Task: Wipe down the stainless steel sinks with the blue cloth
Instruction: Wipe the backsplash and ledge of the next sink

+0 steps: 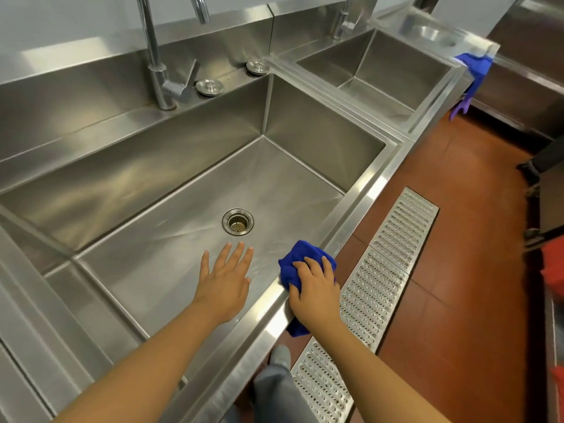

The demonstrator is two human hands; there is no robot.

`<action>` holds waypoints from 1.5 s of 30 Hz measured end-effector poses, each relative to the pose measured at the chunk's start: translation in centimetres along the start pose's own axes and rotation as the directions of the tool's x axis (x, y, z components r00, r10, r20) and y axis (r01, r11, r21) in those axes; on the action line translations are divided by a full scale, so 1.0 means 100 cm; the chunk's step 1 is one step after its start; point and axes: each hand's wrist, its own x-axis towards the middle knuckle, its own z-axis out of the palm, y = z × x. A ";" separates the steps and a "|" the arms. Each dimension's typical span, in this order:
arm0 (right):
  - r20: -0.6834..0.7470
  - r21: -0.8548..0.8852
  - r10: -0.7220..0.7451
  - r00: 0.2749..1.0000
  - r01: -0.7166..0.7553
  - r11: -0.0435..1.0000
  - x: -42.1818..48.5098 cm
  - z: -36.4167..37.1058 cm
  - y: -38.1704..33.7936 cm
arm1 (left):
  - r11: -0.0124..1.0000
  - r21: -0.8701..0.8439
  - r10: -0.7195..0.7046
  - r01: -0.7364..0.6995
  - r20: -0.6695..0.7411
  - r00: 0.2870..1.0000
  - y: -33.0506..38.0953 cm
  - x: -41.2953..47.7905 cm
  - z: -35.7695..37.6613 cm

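A large stainless steel sink (171, 190) fills the middle of the view, with a round drain (237, 221) in its floor. My right hand (316, 288) grips a bunched blue cloth (300, 259) on the sink's front rim (360, 206), and part of the cloth hangs down below the rim. My left hand (224, 277) hovers flat over the basin with its fingers spread and straight, holding nothing. A smaller second sink (393, 68) lies further along at the upper right.
A tall faucet (157, 62) and two round metal plugs (209, 86) stand on the back ledge. Another blue cloth (476, 68) hangs off the far counter corner. Below the rim run a red tile floor and a perforated metal drain grate (384, 261).
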 end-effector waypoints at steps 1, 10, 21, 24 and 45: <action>0.000 -0.011 -0.006 1.000 0.006 1.000 0.006 -0.002 0.001 | 1.000 -0.001 -0.003 0.003 0.006 1.000 0.001 0.004 0.001; -0.006 -0.058 -0.062 0.998 0.061 0.996 0.094 -0.040 0.054 | 0.994 -0.082 -0.076 0.078 0.033 0.997 0.024 0.064 -0.004; -0.084 -0.078 0.082 0.993 -0.088 0.993 0.166 -0.072 0.089 | 0.980 -0.115 -0.162 0.164 0.027 0.986 0.053 0.113 -0.013; -0.060 -0.078 -0.042 0.997 0.037 0.996 0.153 -0.066 0.098 | 0.974 -0.123 -0.185 0.188 0.041 0.982 0.062 0.126 -0.015; -0.112 -0.065 -0.201 0.973 0.195 0.979 0.186 -0.075 0.132 | 0.955 -0.128 -0.260 0.268 0.071 0.963 0.086 0.162 -0.029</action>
